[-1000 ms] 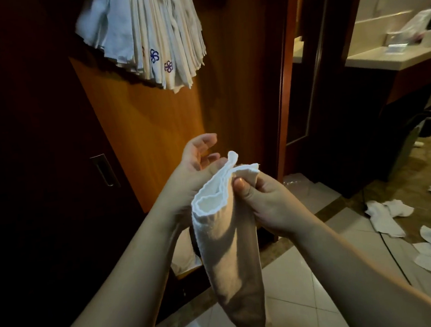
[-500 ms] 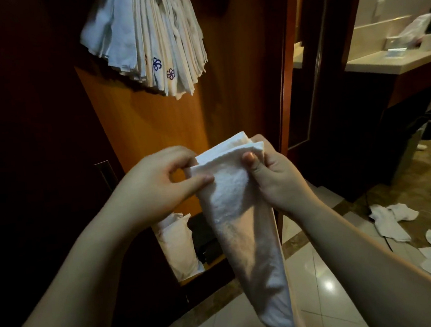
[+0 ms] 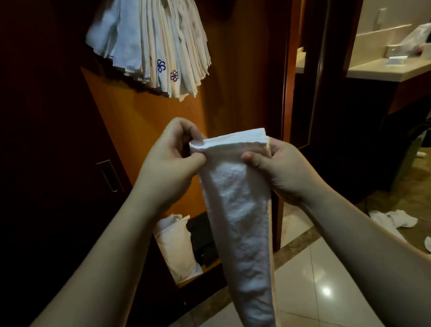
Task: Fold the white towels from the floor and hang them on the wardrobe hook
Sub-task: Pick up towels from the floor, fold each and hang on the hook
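A white towel [image 3: 239, 213] hangs folded lengthwise in front of me, its top edge level between my hands. My left hand [image 3: 170, 162] pinches the top left corner with thumb and curled fingers. My right hand [image 3: 277, 168] pinches the top right corner. Above, a thick bunch of folded white towels [image 3: 157, 43] hangs inside the wardrobe; the hook itself is hidden by them. More white towels [image 3: 394, 219] lie crumpled on the floor at the right.
The wardrobe's dark sliding door [image 3: 41, 178] with a recessed handle [image 3: 108, 175] stands at left. A white bag [image 3: 177, 247] sits on the wardrobe floor. A doorway frame [image 3: 293, 78] and a vanity counter [image 3: 396, 69] are at right. Tiled floor [image 3: 324, 284] lies below.
My hands moved apart and spread the towel's top edge flat and level. The view tilted so the hanging bunch sits slightly lower and nearer.
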`<state>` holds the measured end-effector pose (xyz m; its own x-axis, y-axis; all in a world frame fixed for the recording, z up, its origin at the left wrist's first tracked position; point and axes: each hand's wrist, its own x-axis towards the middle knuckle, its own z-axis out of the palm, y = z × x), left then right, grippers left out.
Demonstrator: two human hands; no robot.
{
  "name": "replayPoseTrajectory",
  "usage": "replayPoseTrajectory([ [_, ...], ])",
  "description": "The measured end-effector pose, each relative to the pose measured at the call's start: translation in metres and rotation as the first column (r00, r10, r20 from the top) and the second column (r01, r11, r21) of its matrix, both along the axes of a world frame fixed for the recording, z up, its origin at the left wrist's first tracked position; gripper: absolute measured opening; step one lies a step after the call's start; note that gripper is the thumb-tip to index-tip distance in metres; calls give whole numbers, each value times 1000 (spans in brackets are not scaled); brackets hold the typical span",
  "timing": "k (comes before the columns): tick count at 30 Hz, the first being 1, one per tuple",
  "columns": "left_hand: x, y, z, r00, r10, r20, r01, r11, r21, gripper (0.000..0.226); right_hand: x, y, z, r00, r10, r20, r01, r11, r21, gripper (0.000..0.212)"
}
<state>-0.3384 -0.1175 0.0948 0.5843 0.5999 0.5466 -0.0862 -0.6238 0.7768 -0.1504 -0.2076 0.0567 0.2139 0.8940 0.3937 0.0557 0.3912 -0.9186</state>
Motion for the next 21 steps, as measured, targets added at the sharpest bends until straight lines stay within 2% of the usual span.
replayPoseTrajectory([
  [2, 6, 2, -5, 988, -49, 148, 76, 981, -181, 43, 0, 3, 0, 1000, -17, 22, 17, 1000, 11, 45],
  [3, 8, 7, -8, 982, -78, 174, 125, 951, -283, 49, 0, 5, 1, 999, -37, 14, 37, 999, 24, 48],
  [5, 8, 16, -13, 981, -185, 51, 189, 880, -436, 64, 1, 11, 6, 995, -96, -34, 97, 995, 38, 56],
  [7, 8, 22, -19, 948, -288, -135, 190, 852, -487, 58, -4, 18, 16, 983, -175, -56, 178, 983, 40, 66],
  [8, 10, 24, -22, 941, -287, -177, 169, 856, -488, 49, -5, 21, 20, 976, -211, -48, 213, 976, 47, 73],
  [10, 14, 28, -24, 961, -246, -130, 150, 852, -501, 32, -5, 27, 26, 971, -235, -49, 239, 968, 77, 81],
  [12, 17, 33, -22, 967, -249, -48, 186, 828, -529, 32, 3, 32, 27, 976, -127, -176, 138, 989, 50, 78],
  [15, 23, 40, -13, 960, -278, 42, 245, 753, -611, 36, 19, 43, 13, 921, -20, -390, -42, 988, -148, 80],
  [17, 28, 44, -5, 964, -256, 76, 239, 696, -677, 33, 22, 48, -13, 925, -66, -374, -70, 938, -339, 69],
  [19, 32, 49, 6, 979, -189, 80, 187, 659, -728, 39, 17, 46, -42, 941, -47, -336, -144, 842, -520, 58],
  [21, 36, 56, 17, 990, -119, 69, 130, 649, -749, 45, 11, 42, -63, 935, 38, -351, -247, 782, -573, 54],
])
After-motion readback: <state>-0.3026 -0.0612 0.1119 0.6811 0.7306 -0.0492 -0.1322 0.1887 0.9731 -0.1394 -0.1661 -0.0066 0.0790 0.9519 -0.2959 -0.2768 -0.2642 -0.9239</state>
